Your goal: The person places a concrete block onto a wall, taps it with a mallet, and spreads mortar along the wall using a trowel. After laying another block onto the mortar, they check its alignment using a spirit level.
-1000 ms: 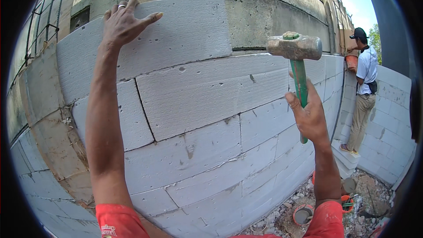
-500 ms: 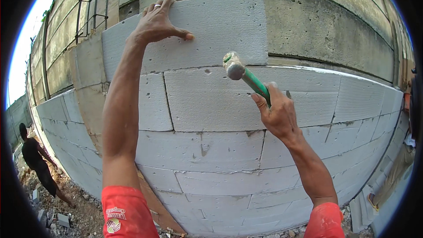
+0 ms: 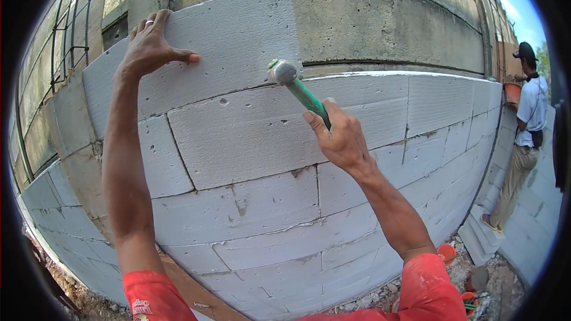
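My left hand [image 3: 148, 44] rests with fingers spread on a pale porous block [image 3: 226, 30] at the top of the block wall, its fingertips at the upper edge and thumb on the face. My right hand [image 3: 342, 142] grips the green handle of a hammer [image 3: 306, 96]. The steel head is beside that block's lower right corner; I cannot tell whether it touches. Below both hands runs the wall [image 3: 238, 142] of similar blocks with visible joints.
An old concrete wall [image 3: 380, 24] stands behind, with steel rebar [image 3: 71, 35] at left. A person [image 3: 529, 119] in a white shirt stands on stacked blocks [image 3: 482, 238] at right, beside an orange bucket [image 3: 513, 94]. Rubble [image 3: 499, 288] and containers lie below; a board [image 3: 190, 291] leans low on the wall.
The view has swung left, then back right. From upright a second ago, the hammer has tilted and moved left to the top block's right end. My left hand stays on the block.
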